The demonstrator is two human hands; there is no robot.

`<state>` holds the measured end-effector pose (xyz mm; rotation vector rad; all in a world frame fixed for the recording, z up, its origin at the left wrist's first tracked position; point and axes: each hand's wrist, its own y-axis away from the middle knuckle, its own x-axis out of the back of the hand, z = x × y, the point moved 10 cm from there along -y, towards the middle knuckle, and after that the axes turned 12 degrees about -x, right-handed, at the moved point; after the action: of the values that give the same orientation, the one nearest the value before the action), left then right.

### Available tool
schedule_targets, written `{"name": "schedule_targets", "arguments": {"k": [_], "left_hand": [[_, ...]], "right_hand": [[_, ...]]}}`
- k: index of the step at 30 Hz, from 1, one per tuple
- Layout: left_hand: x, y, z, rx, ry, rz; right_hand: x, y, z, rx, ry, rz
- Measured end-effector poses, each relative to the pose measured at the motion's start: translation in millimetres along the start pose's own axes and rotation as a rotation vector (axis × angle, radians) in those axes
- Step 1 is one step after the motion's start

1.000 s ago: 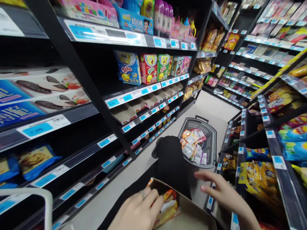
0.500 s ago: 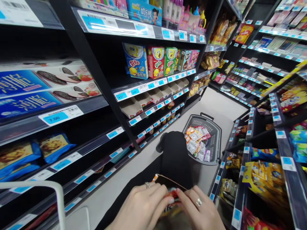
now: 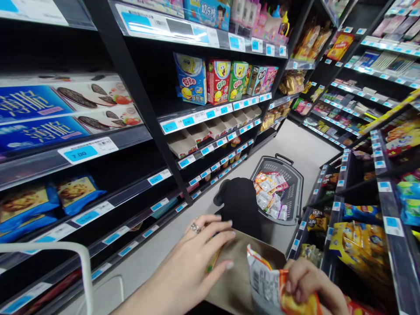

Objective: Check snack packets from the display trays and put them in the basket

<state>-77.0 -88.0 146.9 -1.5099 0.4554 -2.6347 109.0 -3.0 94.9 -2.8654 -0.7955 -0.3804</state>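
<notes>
We see the snack packet [image 3: 278,293] cut off by the bottom edge; our right hand [image 3: 311,286] partly covers it.

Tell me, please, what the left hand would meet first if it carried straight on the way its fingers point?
Probably the cardboard box: the left hand already rests its fingertips on its near wall, though depth is hard to judge.

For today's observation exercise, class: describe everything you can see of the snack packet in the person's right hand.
The snack packet is a crinkled, glossy foil-like bag, white along its jagged top edge, with orange, red and yellow print lower down. The right hand grips it at the lower right, fingers wrapped over its front. It stands roughly upright in front of the open brown cardboard box, whose far edge the left hand touches. Its bottom is cut off by the frame.
</notes>
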Motion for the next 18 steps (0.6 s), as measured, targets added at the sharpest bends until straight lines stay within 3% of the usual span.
{"name": "schedule_targets", "arguments": {"k": [3,5,7,11,13,15,18], "left_hand": [[3.4,-5,-49,0.269,0.093,0.062],[-22.4,0,-82,0.418,0.473,-0.024],[-52.0,9,-97,0.499,0.883,-0.124],[-60.3,35,-128,0.587,1.142,0.138],[-70.5,51,-127,0.653,1.246,0.185],[-85.4,62,-110,0.695,1.388,0.130],[-99.7,65,-76,0.672,1.598,0.055]], "right_hand": [[12,-9,13,-0.076,-0.188,-0.002],[18,-13,24,-0.120,-0.309,-0.033],[22,-17,37,-0.161,-0.431,-0.090],[10,-16,63,-0.236,-0.588,-0.269],[14,-11,83,-0.259,-0.626,-0.173],[17,-2,102,-0.272,-0.635,-0.083],[12,5,121,-0.266,-0.607,-0.098]]}}
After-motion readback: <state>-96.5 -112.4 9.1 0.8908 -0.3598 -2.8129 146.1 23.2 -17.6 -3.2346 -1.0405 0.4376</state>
